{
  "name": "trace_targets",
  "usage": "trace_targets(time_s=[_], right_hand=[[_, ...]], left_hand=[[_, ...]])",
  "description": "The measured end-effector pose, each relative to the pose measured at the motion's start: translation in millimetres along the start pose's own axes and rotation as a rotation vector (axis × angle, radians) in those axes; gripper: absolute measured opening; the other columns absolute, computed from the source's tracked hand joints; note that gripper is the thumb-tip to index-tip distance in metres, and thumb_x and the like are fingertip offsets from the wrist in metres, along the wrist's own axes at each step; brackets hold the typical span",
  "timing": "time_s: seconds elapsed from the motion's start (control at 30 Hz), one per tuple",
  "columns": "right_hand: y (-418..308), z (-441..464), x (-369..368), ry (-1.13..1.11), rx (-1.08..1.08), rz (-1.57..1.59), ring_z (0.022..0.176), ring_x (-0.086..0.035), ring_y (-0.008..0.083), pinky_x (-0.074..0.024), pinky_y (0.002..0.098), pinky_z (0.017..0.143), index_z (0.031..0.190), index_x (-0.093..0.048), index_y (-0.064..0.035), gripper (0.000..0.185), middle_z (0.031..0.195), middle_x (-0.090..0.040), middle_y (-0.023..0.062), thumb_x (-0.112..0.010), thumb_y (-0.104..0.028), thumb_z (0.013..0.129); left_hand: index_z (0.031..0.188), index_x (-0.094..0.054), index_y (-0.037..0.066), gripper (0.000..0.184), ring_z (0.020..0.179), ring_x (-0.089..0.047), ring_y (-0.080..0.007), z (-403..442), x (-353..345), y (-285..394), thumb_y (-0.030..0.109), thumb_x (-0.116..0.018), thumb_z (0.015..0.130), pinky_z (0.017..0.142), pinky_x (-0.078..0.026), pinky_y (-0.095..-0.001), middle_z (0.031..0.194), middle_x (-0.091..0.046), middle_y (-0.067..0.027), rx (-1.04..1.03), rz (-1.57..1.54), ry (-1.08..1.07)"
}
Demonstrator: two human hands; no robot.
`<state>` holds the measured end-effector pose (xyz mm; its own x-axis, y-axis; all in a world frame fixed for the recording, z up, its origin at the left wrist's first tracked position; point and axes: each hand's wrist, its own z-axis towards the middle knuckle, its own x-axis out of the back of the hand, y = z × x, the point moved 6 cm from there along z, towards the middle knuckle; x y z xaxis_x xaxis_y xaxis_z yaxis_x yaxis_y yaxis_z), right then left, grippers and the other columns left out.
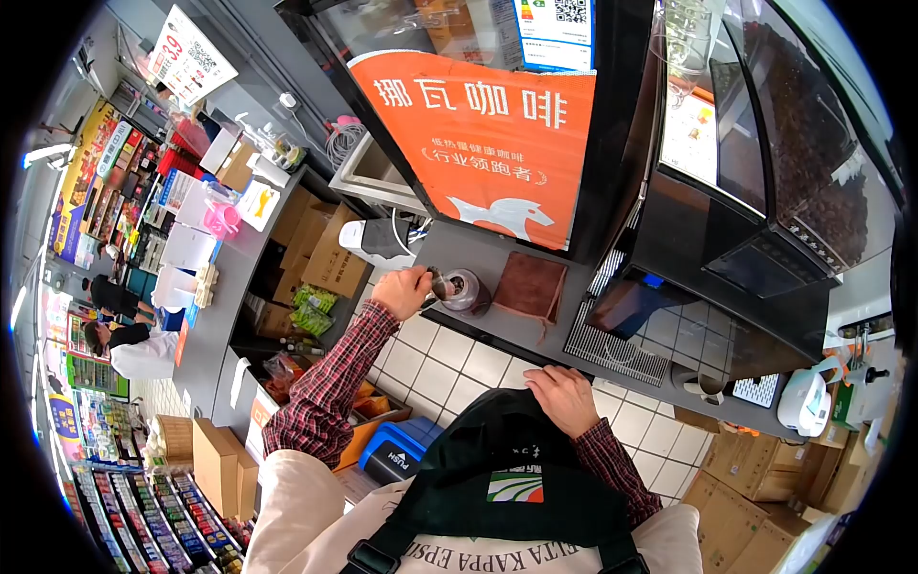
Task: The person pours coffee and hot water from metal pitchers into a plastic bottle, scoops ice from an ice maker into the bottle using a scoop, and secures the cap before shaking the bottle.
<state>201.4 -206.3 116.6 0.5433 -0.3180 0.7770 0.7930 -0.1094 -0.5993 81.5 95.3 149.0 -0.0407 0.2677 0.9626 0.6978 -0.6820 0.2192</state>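
Near the counter's front edge, my left hand [402, 292] is closed on a small clear cup or lid, tilted at the left side of a round glass container [466, 293] with dark contents. Just right of that container lies a folded brown cloth [530, 289] on the dark counter [459, 241]. My right hand [564, 397] rests at the counter's front edge, fingers spread, with nothing visible in it.
An orange poster [478, 143] covers a glass-fronted cabinet behind the counter. A black coffee machine [736, 268] stands right, with a metal cup [706, 386] before it. A white device [379, 239] sits left. Two people are in the far left background.
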Motion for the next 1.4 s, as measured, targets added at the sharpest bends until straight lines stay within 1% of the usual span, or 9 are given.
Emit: trace_targets(time_s=[0.33, 0.73, 0.83, 0.9, 1.0, 1.1, 1.23, 1.3, 1.4], right_hand=[[-1.3, -0.6, -0.1, 0.015, 0.002, 0.001, 0.078, -0.064, 0.0263, -0.0499, 0.0372, 0.076, 0.097, -0.070, -0.0121, 0.014, 0.085, -0.065, 0.0059, -0.063, -0.021, 0.088], [-1.9, -3.0, -4.5, 0.021, 0.007, -0.015, 0.077, -0.063, 0.0247, -0.0497, 0.0368, 0.075, 0.098, -0.069, -0.0114, 0.015, 0.083, -0.064, 0.0053, -0.064, -0.022, 0.089], [-3.8, -2.5, -5.8, 0.039, 0.042, -0.043, 0.076, -0.064, 0.0221, -0.0490, 0.0350, 0.071, 0.097, -0.067, -0.0123, 0.014, 0.083, -0.064, 0.0035, -0.064, -0.023, 0.088], [-4.5, -1.7, -8.2, 0.028, 0.045, -0.034, 0.077, -0.064, 0.0215, -0.0485, 0.0348, 0.071, 0.097, -0.067, -0.0126, 0.014, 0.082, -0.064, 0.0032, -0.063, -0.023, 0.089], [-7.1, -0.1, -7.8, 0.020, 0.051, -0.019, 0.078, -0.064, 0.0211, -0.0487, 0.0350, 0.073, 0.098, -0.067, -0.0127, 0.015, 0.082, -0.063, 0.0031, -0.063, -0.024, 0.089], [-8.9, -0.5, -8.6, 0.026, 0.056, -0.020, 0.080, -0.064, 0.0209, -0.0491, 0.0357, 0.073, 0.098, -0.067, -0.0125, 0.015, 0.082, -0.063, 0.0032, -0.063, -0.024, 0.088], [-9.9, -2.8, -9.7, 0.028, 0.043, -0.009, 0.079, -0.064, 0.0210, -0.0495, 0.0363, 0.074, 0.098, -0.066, -0.0118, 0.015, 0.082, -0.063, 0.0033, -0.063, -0.024, 0.088], [-10.3, -4.3, -11.3, 0.029, 0.042, -0.010, 0.079, -0.064, 0.0211, -0.0497, 0.0362, 0.074, 0.098, -0.066, -0.0112, 0.016, 0.081, -0.063, 0.0033, -0.063, -0.023, 0.088], [-12.2, -6.7, -11.7, 0.038, 0.040, -0.008, 0.078, -0.064, 0.0211, -0.0497, 0.0359, 0.073, 0.097, -0.066, -0.0109, 0.016, 0.080, -0.063, 0.0034, -0.064, -0.023, 0.087]], left_hand=[[0.094, -0.064, 0.009, 0.032, 0.080, -0.065, -0.0428, 0.8, 8.5, 15.4, 0.036, -0.047, 0.095, 0.074, -0.051, -0.0536, 0.081, -0.068, -0.0213, -0.017, 0.039, -0.026], [0.098, -0.067, 0.011, 0.035, 0.083, -0.066, -0.0426, 5.8, 7.7, 21.8, 0.038, -0.046, 0.095, 0.078, -0.052, -0.0518, 0.084, -0.069, -0.0214, 0.010, 0.138, -0.077], [0.099, -0.067, 0.012, 0.035, 0.084, -0.066, -0.0416, 8.0, 7.5, 28.2, 0.039, -0.046, 0.095, 0.079, -0.052, -0.0514, 0.084, -0.069, -0.0207, -0.009, 0.169, -0.093], [0.095, -0.067, 0.009, 0.033, 0.076, -0.066, -0.0415, 9.7, 9.4, 37.8, 0.036, -0.047, 0.095, 0.072, -0.053, -0.0523, 0.079, -0.068, -0.0206, -0.093, 0.219, -0.065], [0.094, -0.067, 0.008, 0.033, 0.072, -0.067, -0.0397, 16.2, 6.0, 47.1, 0.035, -0.048, 0.095, 0.070, -0.054, -0.0507, 0.074, -0.068, -0.0202, -0.174, 0.303, -0.103], [0.092, -0.067, 0.008, 0.033, 0.070, -0.067, -0.0381, 18.6, 6.7, 59.1, 0.035, -0.048, 0.095, 0.068, -0.055, -0.0495, 0.071, -0.067, -0.0187, -0.231, 0.388, -0.120], [0.091, -0.067, 0.007, 0.034, 0.071, -0.068, -0.0373, 19.5, 10.4, 73.2, 0.035, -0.049, 0.094, 0.066, -0.055, -0.0486, 0.070, -0.067, -0.0176, -0.244, 0.451, -0.151], [0.093, -0.071, 0.006, 0.040, 0.083, -0.069, -0.0354, 19.3, 10.2, 76.7, 0.036, -0.045, 0.097, 0.075, -0.056, -0.0458, 0.085, -0.071, -0.0172, -0.212, 0.490, -0.232], [0.094, -0.071, 0.005, 0.040, 0.084, -0.069, -0.0355, 17.1, 12.6, 80.4, 0.036, -0.045, 0.096, 0.076, -0.056, -0.0459, 0.086, -0.071, -0.0175, -0.217, 0.482, -0.237]])
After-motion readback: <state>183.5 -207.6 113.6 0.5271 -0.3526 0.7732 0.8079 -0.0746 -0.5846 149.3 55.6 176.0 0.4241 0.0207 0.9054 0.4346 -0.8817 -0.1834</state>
